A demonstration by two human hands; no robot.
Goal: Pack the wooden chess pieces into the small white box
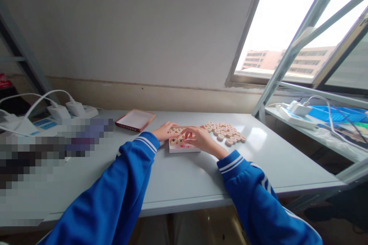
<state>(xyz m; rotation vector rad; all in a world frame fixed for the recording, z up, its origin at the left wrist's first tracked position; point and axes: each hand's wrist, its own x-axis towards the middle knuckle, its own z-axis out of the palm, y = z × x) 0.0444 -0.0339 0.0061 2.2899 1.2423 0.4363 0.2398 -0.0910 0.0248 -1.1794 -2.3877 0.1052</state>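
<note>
A shallow white box stands near the middle of the desk, with round wooden Chinese chess pieces laid flat in it. My left hand rests at the box's left edge, its fingers reaching over the rim and touching the pieces. Over the right half of the box, my right hand curves its thumb and index finger around a piece, partly hidden by the fingers. Red marks show on the box floor near the front. More loose pieces lie in a flat pile right of the box.
A red-edged box lid lies upturned at the back left. Power strips with white plugs and cables sit at far left, near a blurred-out patch. At right, a metal frame borders a shelf with another power strip and blue tray.
</note>
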